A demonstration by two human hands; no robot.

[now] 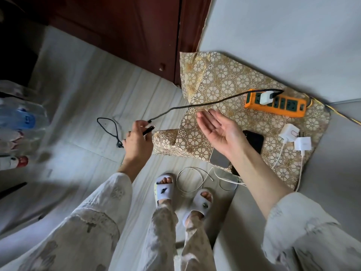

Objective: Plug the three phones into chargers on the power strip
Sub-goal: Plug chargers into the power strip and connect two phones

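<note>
Orange power strip [275, 103] on the patterned table [224, 83], one white charger [266, 97] plugged in. Black cable [205, 102] runs from that charger to the left hand [136, 140], which pinches its plug end off the table's edge. Right hand [218, 127] open-palmed, empty, above two phones [254, 140] near the strip; two loose white chargers [295, 136] lie beside them.

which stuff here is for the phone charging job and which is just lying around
For the job: power strip, plugged white charger, black cable held by left hand, two loose white chargers, phones, white cables.
Lying about: bottles, slippers, patterned cloth.
</note>
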